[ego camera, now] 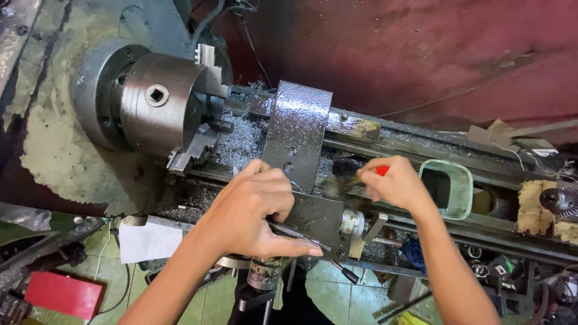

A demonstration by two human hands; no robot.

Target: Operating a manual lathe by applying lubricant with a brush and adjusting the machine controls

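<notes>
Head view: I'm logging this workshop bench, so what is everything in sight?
Lathe chuck: one, dark grey steel, upper left.
Metal shavings: a heap, silvery, beside the chuck.
Carriage plate: one, glossy black, centre, across the bed.
Brush: one, dark bristles, red handle, in the right hand.
Green container: one, pale green, rectangular, right of centre.
Paper sheet: one, white, lower left.
Red box: one, bottom left, on the floor.
Left hand: on the carriage, a thin metal rod under its fingers.
Right hand: grip closed on the brush.

The round steel lathe chuck is dark grey; the small brush handle is red; the rectangular plastic tub is pale green.
</notes>
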